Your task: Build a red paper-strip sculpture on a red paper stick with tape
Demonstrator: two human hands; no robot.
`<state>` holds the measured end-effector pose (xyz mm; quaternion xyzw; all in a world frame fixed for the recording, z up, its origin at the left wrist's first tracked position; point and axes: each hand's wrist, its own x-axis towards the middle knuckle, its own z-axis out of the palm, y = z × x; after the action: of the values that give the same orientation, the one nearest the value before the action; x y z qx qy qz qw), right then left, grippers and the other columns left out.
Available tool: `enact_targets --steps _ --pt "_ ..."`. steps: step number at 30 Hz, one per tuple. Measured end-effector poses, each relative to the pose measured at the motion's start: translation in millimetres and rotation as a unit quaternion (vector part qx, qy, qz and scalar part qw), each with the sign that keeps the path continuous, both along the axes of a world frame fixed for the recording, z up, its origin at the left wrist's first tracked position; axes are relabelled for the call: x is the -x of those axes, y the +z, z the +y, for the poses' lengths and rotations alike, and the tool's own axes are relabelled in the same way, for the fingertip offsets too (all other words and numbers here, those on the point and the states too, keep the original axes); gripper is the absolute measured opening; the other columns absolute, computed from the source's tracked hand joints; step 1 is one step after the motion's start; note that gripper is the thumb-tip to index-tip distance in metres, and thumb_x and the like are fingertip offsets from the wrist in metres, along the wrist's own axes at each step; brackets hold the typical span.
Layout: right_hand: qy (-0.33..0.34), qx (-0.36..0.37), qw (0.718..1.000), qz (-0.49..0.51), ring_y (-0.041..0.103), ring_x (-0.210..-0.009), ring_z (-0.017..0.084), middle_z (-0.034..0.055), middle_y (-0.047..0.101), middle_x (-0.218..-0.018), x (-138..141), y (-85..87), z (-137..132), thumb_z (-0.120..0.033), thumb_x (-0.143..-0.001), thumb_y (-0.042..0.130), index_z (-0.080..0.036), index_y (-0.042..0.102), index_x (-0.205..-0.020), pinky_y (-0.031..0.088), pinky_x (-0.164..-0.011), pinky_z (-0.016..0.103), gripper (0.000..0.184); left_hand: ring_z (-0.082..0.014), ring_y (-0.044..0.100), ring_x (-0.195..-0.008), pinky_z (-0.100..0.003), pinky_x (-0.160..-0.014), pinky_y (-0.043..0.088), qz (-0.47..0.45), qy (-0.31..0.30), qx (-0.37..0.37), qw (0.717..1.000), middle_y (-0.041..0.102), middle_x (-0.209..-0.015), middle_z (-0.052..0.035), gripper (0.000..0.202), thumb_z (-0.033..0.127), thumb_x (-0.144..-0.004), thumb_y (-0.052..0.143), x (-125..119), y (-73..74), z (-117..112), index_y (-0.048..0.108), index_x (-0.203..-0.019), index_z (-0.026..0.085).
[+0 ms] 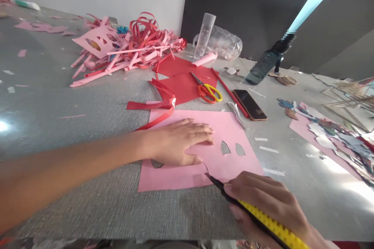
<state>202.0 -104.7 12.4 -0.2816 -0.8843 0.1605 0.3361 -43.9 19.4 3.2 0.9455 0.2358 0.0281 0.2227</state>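
A pink sheet of paper lies on the grey table, with leaf-shaped holes cut through it. Two holes show right of the middle, and another is partly covered near my left wrist. My left hand rests flat on the sheet, fingers stretched out. In my right hand is a yellow and black utility knife. Its blade tip touches the paper just below my left thumb, at the end of a thin curved line.
Beyond the sheet lie red paper, scissors, a phone and a red ribbon bundle. Rolled paper strips heap at the back left. A clear bottle and a dark bottle stand behind; paper cutouts lie right.
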Motion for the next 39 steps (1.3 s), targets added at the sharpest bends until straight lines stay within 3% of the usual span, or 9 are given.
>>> enact_targets --steps 3,7,10,14,21,25,29,35,39 --pt "-0.064 0.101 0.983 0.139 0.072 -0.075 0.018 0.0067 0.073 -0.102 -5 8.0 6 -0.010 -0.090 0.067 -0.025 0.068 -0.122 0.060 -0.064 0.030 0.036 -0.0237 0.022 -0.160 -0.046 -0.131 0.008 0.002 -0.002 -0.004 1.000 0.031 -0.171 -0.0019 0.057 0.048 -0.098 0.058 1 -0.1 0 0.050 -0.149 0.027" --pt "-0.109 0.235 0.908 0.330 0.067 -0.063 0.010 0.0051 0.072 -0.117 0 21.6 27 -0.028 -0.090 0.078 -0.029 0.078 -0.108 0.058 -0.057 0.026 0.018 -0.0215 0.022 -0.160 -0.043 -0.131 0.009 0.002 -0.009 -0.016 1.000 0.033 -0.170 -0.0016 0.053 0.045 -0.100 0.053 3 0.2 0 0.048 -0.150 0.027" --pt "-0.114 0.323 0.855 0.388 0.068 -0.067 0.013 0.0090 0.078 -0.103 12 19.6 40 -0.042 -0.078 0.089 -0.023 0.081 -0.098 0.059 -0.059 0.024 0.028 -0.0204 0.021 -0.160 -0.043 -0.131 0.011 0.005 -0.019 -0.020 1.000 0.035 -0.169 -0.0017 0.053 0.039 -0.100 0.053 4 1.0 1 0.047 -0.151 0.027" --pt "-0.166 0.378 0.797 0.440 0.053 -0.045 0.007 0.0037 0.074 -0.068 28 -1.2 37 -0.037 -0.081 0.084 -0.020 0.076 -0.079 0.042 -0.040 0.015 0.019 -0.0225 0.021 -0.160 -0.045 -0.131 0.014 0.014 -0.019 -0.011 1.000 0.030 -0.171 -0.0037 0.065 0.037 -0.090 0.063 3 2.0 3 0.046 -0.152 0.025" --pt "-0.212 0.419 0.802 0.368 0.053 -0.042 0.007 -0.0006 0.067 -0.061 30 -26.0 21 -0.039 -0.088 0.078 -0.019 0.069 -0.074 0.039 -0.040 0.017 0.025 -0.0249 0.020 -0.160 -0.046 -0.131 0.012 0.026 -0.004 0.007 1.000 0.028 -0.171 -0.0038 0.071 0.053 -0.089 0.066 1 2.4 4 0.048 -0.151 0.025" --pt "-0.206 0.429 0.817 0.326 0.053 -0.041 0.009 -0.0028 0.059 -0.048 32 -27.2 23 -0.042 -0.090 0.076 -0.019 0.068 -0.072 0.041 -0.041 0.018 0.030 -0.0246 0.021 -0.160 -0.045 -0.130 0.015 0.013 -0.013 -0.005 1.000 0.026 -0.172 -0.0045 0.071 0.052 -0.090 0.064 1 1.0 4 0.046 -0.153 0.024" --pt "-0.205 0.431 0.821 0.314 0.056 -0.042 0.009 -0.0022 0.061 -0.049 33 -27.5 23 -0.042 -0.091 0.076 -0.019 0.069 -0.073 0.043 -0.043 0.018 0.029 -0.0248 0.023 -0.159 -0.044 -0.129 0.018 0.019 -0.010 -0.006 1.000 0.027 -0.172 -0.0034 0.068 0.047 -0.089 0.064 0 1.1 4 0.047 -0.151 0.025" --pt "-0.202 0.420 0.833 0.299 0.057 -0.042 0.009 -0.0002 0.066 -0.056 33 -26.8 22 -0.042 -0.090 0.076 -0.018 0.072 -0.075 0.046 -0.042 0.018 0.029 -0.0229 0.022 -0.159 -0.043 -0.130 0.012 0.021 -0.011 0.002 1.000 0.027 -0.172 -0.0019 0.069 0.045 -0.088 0.065 0 3.2 4 0.046 -0.151 0.027" --pt "-0.202 0.428 0.823 0.315 0.057 -0.042 0.010 -0.0010 0.064 -0.052 32 -26.2 23 -0.042 -0.090 0.076 -0.018 0.071 -0.075 0.046 -0.042 0.019 0.028 -0.0233 0.019 -0.160 -0.044 -0.130 0.011 0.038 -0.006 0.013 0.999 0.024 -0.173 -0.0022 0.069 0.044 -0.088 0.065 -1 6.3 3 0.046 -0.152 0.027"
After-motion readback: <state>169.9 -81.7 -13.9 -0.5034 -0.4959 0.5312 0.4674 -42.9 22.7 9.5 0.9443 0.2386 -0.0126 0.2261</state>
